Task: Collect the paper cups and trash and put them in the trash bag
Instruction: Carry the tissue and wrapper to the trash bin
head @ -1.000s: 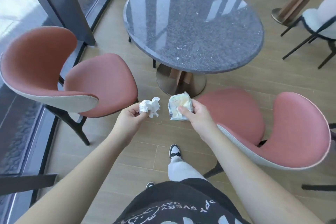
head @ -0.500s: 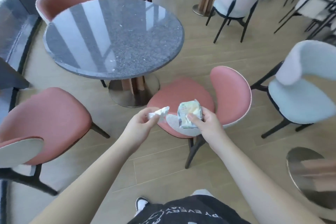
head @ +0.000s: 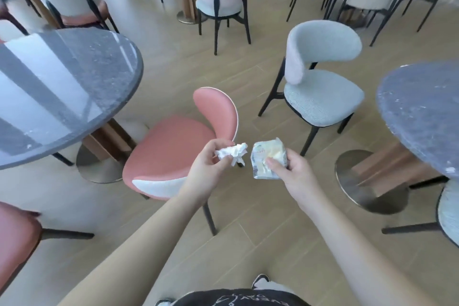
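Fingers of my left hand (head: 208, 169) pinch a crumpled white paper napkin (head: 232, 154); my right hand (head: 293, 174) grips a flattened silvery-yellow plastic wrapper (head: 267, 160) above the pink chair (head: 173, 146). No trash bag shows; I judge the loosely pinched napkin could drop.

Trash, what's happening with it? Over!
Left hand grips crumpled tissue. Right hand holds snack wrapper. No trash bag in view. Pink chair ahead.

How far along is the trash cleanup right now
Picked up: the left hand grips a crumpled tissue and the right hand holds a snack wrapper. Left to do: bagging them. No trash bag or paper cups are in view.
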### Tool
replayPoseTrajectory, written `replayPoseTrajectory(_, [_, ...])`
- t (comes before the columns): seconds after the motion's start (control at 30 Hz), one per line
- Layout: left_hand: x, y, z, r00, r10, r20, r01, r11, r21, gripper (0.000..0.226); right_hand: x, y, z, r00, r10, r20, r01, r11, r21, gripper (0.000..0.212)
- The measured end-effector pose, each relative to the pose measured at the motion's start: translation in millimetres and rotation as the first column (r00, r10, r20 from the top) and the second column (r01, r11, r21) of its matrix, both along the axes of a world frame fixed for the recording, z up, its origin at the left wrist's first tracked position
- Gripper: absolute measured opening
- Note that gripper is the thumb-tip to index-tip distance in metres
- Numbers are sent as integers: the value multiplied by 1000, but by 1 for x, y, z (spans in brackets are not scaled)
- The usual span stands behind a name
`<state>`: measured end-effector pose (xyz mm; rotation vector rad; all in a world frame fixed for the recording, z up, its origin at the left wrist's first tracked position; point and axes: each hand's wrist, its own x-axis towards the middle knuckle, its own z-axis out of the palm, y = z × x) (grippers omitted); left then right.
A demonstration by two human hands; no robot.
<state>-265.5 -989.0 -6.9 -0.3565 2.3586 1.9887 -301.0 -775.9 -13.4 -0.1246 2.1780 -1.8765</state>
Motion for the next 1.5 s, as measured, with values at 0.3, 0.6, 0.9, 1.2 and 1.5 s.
replayPoseTrajectory(0.3, [-64, 65, 0, 1000, -3, 9, 3, 999, -37, 29, -61, 78, -11, 997, -79, -2, 79, 997, -2, 26])
replayPoseTrajectory(0.6, [-152, 61, -13, 998, -66, 3, 66, 998, 1, 28, -140, 95, -19, 996, -86, 21, 85, 996, 31, 23])
replayPoseTrajectory(0.9, [-271, 38, -23, 996, -62, 66, 56, 995, 80, 26, -253, 88, -28, 993, -86, 83, 82, 995, 47, 17])
replayPoseTrajectory(1.2, [-371, 40, -35, 992, -2, 125, -4, 999, 47, 22, -370, 98, -44, 997, -17, 78, 10, 996, 84, 27])
replayPoseTrajectory(1.5, [-476, 74, -32, 982, 107, 157, -108, 994, -1, 25, -530, 120, -46, 982, 97, 163, -93, 995, -32, 32])
